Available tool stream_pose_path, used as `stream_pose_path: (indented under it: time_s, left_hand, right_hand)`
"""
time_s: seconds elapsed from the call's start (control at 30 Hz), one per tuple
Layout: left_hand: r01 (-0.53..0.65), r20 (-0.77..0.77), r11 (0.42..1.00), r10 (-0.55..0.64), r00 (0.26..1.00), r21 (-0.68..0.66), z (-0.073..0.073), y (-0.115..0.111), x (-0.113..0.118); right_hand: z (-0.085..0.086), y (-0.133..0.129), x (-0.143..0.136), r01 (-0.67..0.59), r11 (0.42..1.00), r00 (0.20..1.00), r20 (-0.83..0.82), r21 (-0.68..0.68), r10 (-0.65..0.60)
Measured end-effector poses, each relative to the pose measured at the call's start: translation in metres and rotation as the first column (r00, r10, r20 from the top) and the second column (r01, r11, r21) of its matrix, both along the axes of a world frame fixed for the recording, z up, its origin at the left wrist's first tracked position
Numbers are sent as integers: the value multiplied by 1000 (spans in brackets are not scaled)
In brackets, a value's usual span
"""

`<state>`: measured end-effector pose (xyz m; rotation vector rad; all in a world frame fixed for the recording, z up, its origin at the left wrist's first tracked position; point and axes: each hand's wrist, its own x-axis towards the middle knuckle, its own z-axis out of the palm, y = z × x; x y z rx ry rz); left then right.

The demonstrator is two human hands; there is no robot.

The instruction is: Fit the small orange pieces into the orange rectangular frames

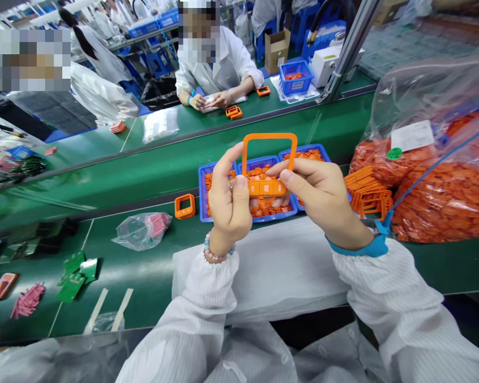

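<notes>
An orange rectangular frame (270,136) with small panels along its lower edge is held upright between my two hands. My left hand (230,199) grips its left side, thumb at the lower left corner. My right hand (317,189) pinches the lower right corner between thumb and fingers. Behind the frame are blue bins (272,217) filled with small orange parts, partly hidden by my hands. Another orange frame (184,206) lies on the table left of the bins. White sheeting (287,266) is spread below my hands.
Large clear bags of orange parts (447,197) and stacked orange frames (369,197) are at the right. Left lie a bag with pink pieces (143,230), green boards (74,276) and pink strips (29,300). A person (219,64) works across the green table (143,287).
</notes>
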<state>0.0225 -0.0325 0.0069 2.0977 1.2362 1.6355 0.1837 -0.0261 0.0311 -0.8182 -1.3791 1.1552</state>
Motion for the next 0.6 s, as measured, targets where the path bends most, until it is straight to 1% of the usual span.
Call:
stream_pose_path:
  time_s: [0.07,0.1,0.17,0.27,0.33,0.4,0.47,0.6]
  left_hand:
    - [22,94,1000,-23,995,8,0,0,1]
    - [29,112,999,-31,993,15,0,0,1]
    - [23,68,1000,-24,997,7,0,-1,1]
    - [-20,-26,999,19,999,-30,-1,-2,2]
    - [-22,-37,999,21,999,-41,0,-2,2]
    - [-8,-9,1000,8,1000,-28,0,-1,1]
    - [19,33,1000,-19,999,-7,0,2,1]
    - [132,111,988,-140,984,78,-2,11,-2]
  right_hand:
    - [0,0,0,-4,1000,1000,-7,1,4]
    - [0,0,0,-5,1000,1000,-6,-2,5]
    - [0,0,0,-6,1000,1000,0,-7,6]
    - [-1,0,-2,-8,1000,1000,-3,-6,8]
    - [-2,0,-3,-9,1000,1000,-10,-9,9]
    - [-3,0,-3,-9,1000,1000,-17,-7,9]
    - [-3,1,-4,-7,1000,1000,-20,2,7]
    - [-2,2,-5,-4,1000,1000,16,0,4]
